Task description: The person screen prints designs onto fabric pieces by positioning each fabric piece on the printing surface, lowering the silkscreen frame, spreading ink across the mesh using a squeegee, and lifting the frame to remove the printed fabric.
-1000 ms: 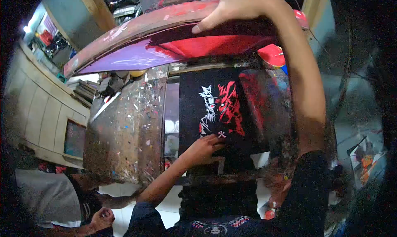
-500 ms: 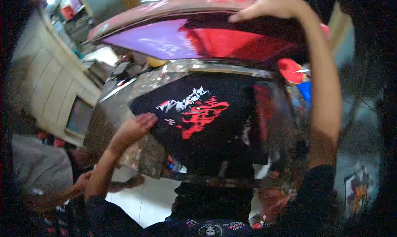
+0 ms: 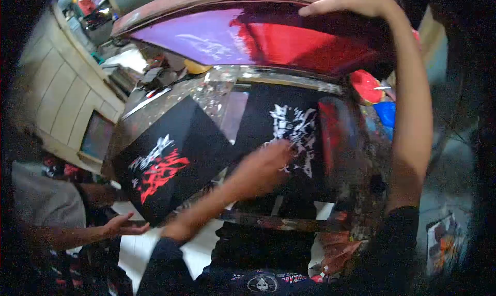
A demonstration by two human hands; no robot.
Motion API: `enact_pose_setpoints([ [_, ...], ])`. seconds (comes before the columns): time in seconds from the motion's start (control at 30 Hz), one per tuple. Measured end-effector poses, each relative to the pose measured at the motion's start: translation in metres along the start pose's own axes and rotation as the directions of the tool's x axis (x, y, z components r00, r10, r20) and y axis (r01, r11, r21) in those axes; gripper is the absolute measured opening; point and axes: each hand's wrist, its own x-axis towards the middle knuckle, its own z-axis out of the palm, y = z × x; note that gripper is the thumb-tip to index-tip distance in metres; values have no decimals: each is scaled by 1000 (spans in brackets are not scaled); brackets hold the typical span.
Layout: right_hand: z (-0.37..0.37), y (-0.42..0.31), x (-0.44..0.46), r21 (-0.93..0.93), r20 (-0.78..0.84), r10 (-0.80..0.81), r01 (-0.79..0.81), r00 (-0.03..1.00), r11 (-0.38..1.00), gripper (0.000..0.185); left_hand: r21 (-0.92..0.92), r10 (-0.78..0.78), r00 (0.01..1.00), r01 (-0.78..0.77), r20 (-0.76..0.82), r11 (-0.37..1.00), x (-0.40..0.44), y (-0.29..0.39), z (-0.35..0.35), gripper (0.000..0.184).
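My right hand (image 3: 356,0) grips the raised screen printing frame (image 3: 206,5) by its top edge, thumb along the near side. Purple and red areas show on its mesh (image 3: 305,45). My left hand (image 3: 271,164) is over a black fabric piece (image 3: 263,102) with a white print, on the worktable beneath the frame. Motion blurs its fingers, so their grip cannot be made out. To the left lies a second black fabric piece (image 3: 194,123), printed in white and red. Another person's open hand (image 3: 124,226) is at its lower left corner.
The worktable (image 3: 178,94) is stained with paint. A red round container (image 3: 367,87) and a blue item (image 3: 385,114) stand at the right. A yellow item (image 3: 196,67) sits behind the table. The other person's grey sleeve (image 3: 49,198) is at the left.
The red-and-white printed piece has moved left and down, uncovering the white-printed piece. My left hand has moved right over it. The other person's hand has opened; my right hand still holds the frame.
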Motion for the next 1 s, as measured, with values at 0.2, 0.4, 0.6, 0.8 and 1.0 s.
enact_pose_setpoints([
  [0.2, 0, 0, 3, 35, 20, 3, -4, 1000, 999, 123, 4, 232, 970, -232, -78, 973, 121, 70, 148, 71],
  [0.4, -3, 1, 4, 34, 29, -2, 1, 1000, 999, 130, 75, 63, 986, -76, 154, 994, 18, -18, 61, 53],
  [0.6, 2, 8, 10, 52, 10, 8, -9, 1000, 999, 130, 138, -247, 920, 215, 302, 967, -72, -63, -9, 89],
  [0.8, 7, 9, 11, 66, 4, 18, -19, 1000, 998, 131, 215, -285, 922, 232, 263, 949, -81, -57, 14, 100],
  [1.0, 8, 8, 11, 77, 8, 41, -42, 999, 996, 132, 165, -328, 876, 287, 355, 944, -78, -70, 5, 101],
])
